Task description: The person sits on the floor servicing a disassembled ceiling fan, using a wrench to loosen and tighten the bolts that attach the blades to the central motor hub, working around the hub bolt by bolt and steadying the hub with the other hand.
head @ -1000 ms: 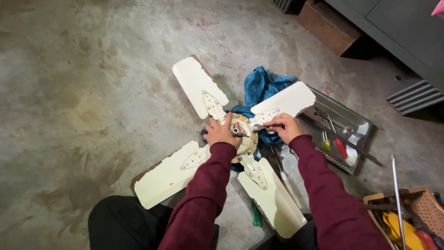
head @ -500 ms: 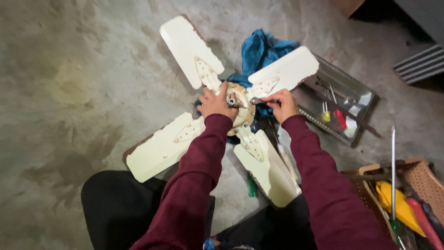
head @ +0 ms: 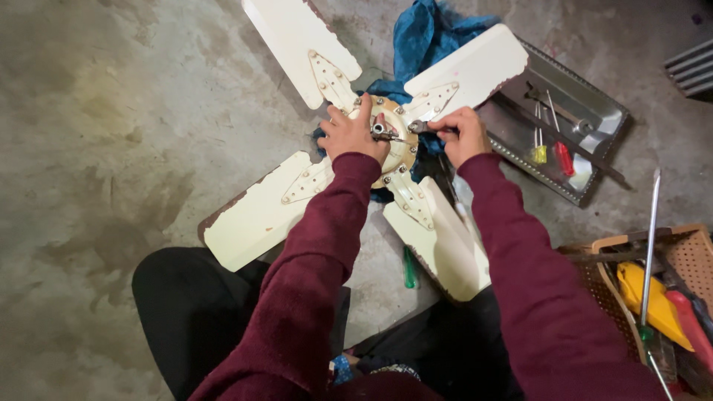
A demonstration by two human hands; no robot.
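Cream fan blades (head: 471, 70), blue cloth (head: 427, 33) — maroon sleeves (head: 312, 252)

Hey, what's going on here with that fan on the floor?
A person in dark red sleeves sits on a concrete floor over a cream four-bladed fan. The left hand presses on the round hub, while the right hand holds a small metal tool against the hub's centre. A blue cloth lies under the fan, a metal tray with screwdrivers sits to the right, and a basket of tools is nearby.
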